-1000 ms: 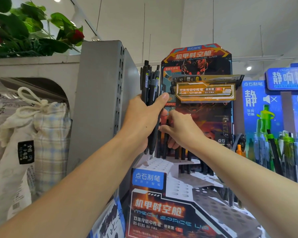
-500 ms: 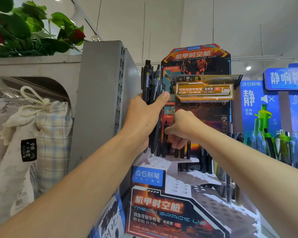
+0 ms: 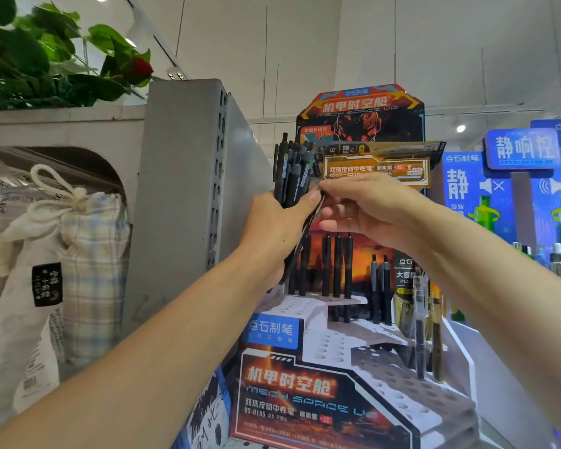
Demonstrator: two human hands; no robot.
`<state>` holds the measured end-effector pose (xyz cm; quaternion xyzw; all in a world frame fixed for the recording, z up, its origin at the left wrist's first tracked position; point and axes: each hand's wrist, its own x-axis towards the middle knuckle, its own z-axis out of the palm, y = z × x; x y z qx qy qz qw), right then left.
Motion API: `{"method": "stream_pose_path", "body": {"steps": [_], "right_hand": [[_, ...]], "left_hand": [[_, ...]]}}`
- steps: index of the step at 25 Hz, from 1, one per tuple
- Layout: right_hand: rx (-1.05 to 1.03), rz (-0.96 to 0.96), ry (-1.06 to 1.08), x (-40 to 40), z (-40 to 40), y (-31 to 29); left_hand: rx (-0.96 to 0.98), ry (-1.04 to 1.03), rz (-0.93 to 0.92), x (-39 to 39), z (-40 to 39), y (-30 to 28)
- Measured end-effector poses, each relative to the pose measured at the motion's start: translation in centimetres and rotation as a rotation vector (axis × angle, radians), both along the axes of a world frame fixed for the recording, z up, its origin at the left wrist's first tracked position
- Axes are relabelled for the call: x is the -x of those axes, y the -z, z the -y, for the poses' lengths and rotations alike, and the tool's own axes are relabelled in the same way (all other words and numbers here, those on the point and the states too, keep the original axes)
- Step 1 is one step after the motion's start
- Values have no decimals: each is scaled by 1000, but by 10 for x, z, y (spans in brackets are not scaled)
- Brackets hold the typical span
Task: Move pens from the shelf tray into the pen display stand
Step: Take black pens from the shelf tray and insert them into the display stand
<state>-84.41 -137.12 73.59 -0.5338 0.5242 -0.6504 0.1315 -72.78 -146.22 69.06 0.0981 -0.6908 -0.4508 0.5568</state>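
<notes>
My left hand (image 3: 280, 226) grips a bundle of black pens (image 3: 292, 170) upright in front of the tiered pen display stand (image 3: 334, 345). My right hand (image 3: 366, 212) has come up beside it and pinches one pen of the bundle between thumb and forefinger at the left thumb. Several black pens (image 3: 337, 264) stand in the holes of the stand's top tier, with a few more (image 3: 381, 286) on the tier below at the right. The lower tiers show rows of open holes. The shelf tray is out of view.
A grey metal shelf upright (image 3: 188, 189) stands close on the left, with cloth bags (image 3: 62, 254) beyond it. A blue display with green pens (image 3: 531, 205) is on the right. Packaged pens (image 3: 421, 322) lean at the stand's right side. A plant (image 3: 46, 59) sits above left.
My right hand has risen from the stand's top tier, where it was among the standing pens, up to the bundle in my left hand. The left hand has stayed in place.
</notes>
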Motion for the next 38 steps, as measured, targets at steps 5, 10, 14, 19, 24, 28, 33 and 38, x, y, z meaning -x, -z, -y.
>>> {"method": "stream_pose_path", "body": {"steps": [5,10,14,19,24,28,33,38], "right_hand": [[127,4,308,23,-4,-9],[67,-360,561,30,15,17],[65,-474,610,35,26,21],[65,-502,594,35,31,19],[60,-520,593,34,34,19],[50,-531,608,33,33,18],[-37,-528,604,32,36,23],[-171,-577,585,25,41,33]], "left_hand": [[22,14,-38,-1,5,-2],[17,75,-93,-2,5,-2],[36,72,-84,-3,5,-2],[82,54,-52,-4,1,-4],[102,56,-55,-4,-3,-5],[79,67,-49,-4,-1,-4],[77,75,-38,-5,1,-3],[59,73,-54,-5,2,-3]]}}
